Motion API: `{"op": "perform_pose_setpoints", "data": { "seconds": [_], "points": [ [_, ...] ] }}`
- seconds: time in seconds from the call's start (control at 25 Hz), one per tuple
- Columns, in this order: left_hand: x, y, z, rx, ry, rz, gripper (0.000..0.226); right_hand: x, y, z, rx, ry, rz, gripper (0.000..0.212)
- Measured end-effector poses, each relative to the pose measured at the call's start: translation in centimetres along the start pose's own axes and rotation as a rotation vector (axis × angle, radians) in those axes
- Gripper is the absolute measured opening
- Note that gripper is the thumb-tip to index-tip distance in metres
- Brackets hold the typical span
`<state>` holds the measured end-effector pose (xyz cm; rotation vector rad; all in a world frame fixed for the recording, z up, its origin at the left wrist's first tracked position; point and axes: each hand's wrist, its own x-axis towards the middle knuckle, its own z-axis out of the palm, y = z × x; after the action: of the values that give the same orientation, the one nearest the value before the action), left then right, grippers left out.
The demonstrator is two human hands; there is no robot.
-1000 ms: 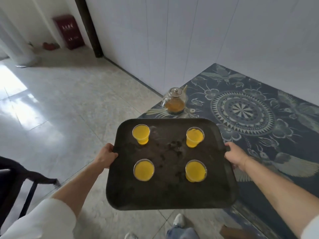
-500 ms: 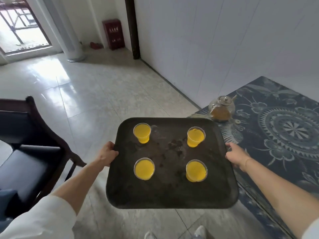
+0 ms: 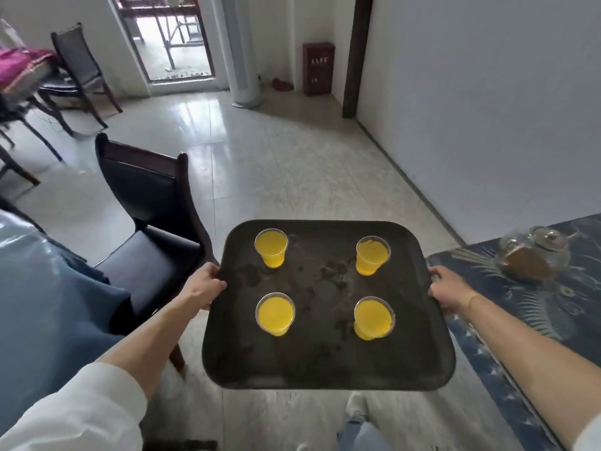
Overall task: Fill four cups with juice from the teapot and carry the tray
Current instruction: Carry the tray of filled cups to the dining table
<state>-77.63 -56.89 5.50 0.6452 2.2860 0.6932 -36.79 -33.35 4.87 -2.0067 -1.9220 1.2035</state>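
A dark tray (image 3: 325,359) is held level in the air in front of me. My left hand (image 3: 203,286) grips its left edge and my right hand (image 3: 447,292) grips its right edge. Several clear plastic cups of yellow juice stand upright on it, two at the far side (image 3: 271,247) (image 3: 372,255) and two nearer me (image 3: 275,313) (image 3: 374,319). Dark wet patches mark the tray's middle. The glass teapot (image 3: 533,258), with brownish liquid in it, stands on the blue patterned table (image 3: 553,320) at my right.
A dark chair (image 3: 153,222) stands close by the tray's left edge, beside a blue-covered table (image 3: 42,304). More chairs (image 3: 78,73) are at the far left. Tiled floor (image 3: 276,157) runs ahead to a glass door (image 3: 169,37), a white column (image 3: 242,50) and a red box (image 3: 318,68). A white wall (image 3: 487,109) is at my right.
The view has swung left: the teapot and blue patterned table slid to the right edge, and the chair, door and column came into view. The tray stays held, cups upright.
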Motion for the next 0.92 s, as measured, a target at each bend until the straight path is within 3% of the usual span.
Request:
{"op": "perform_pose_setpoints", "data": {
  "seconds": [0.36, 0.92],
  "points": [
    [-0.1, -5.0, -4.1, -0.104, 0.201, -0.208, 0.014, 6.6, -10.9, 5.0, -0.057, -0.210, -0.164, 0.035],
    [-2.9, -7.3, -3.6, -0.332, 0.507, -0.476, 0.008, 16.6, -26.6, 11.4, -0.241, -0.503, -0.429, 0.041]
  ]
}}
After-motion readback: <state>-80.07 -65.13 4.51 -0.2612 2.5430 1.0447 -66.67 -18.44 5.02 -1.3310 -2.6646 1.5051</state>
